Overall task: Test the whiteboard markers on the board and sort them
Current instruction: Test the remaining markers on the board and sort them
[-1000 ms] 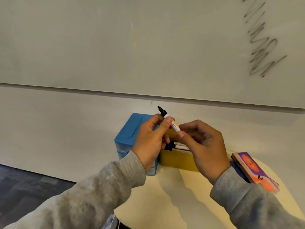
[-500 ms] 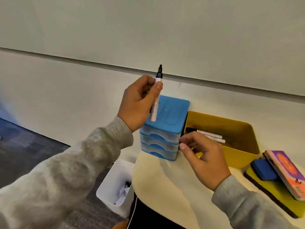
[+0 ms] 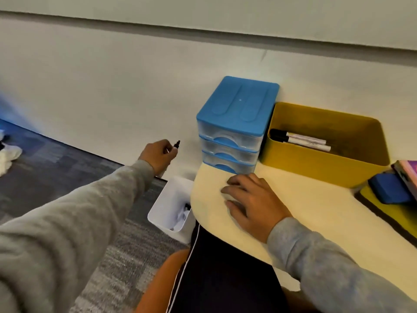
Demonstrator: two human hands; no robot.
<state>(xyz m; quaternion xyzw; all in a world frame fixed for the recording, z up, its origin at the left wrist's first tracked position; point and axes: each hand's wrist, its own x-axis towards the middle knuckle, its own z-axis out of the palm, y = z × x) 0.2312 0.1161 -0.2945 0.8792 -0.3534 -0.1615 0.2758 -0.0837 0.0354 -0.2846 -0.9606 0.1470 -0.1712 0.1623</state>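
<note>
My left hand [image 3: 158,157] is closed around a whiteboard marker [image 3: 176,145]; only its black tip shows above the fingers. The hand hangs low on the left, above the far end of a white bin [image 3: 168,205] that stands on the floor. My right hand [image 3: 252,202] lies flat on the cream table [image 3: 316,213], fingers spread, holding nothing. A yellow bin [image 3: 325,163] on the table holds two markers [image 3: 297,140] with black caps. Only the whiteboard's lower edge [image 3: 203,10] shows at the top.
A blue three-drawer organiser [image 3: 237,123] stands between the white bin and the yellow bin. A blue eraser [image 3: 390,190] and a colourful book [image 3: 408,175] lie on a yellow pad at the right. The white bin holds several dark-and-white items. Grey carpet covers the floor on the left.
My left hand has carried the marker down from in front of the board to low beside the table, above the white bin. My right hand let go and now lies flat on the table.
</note>
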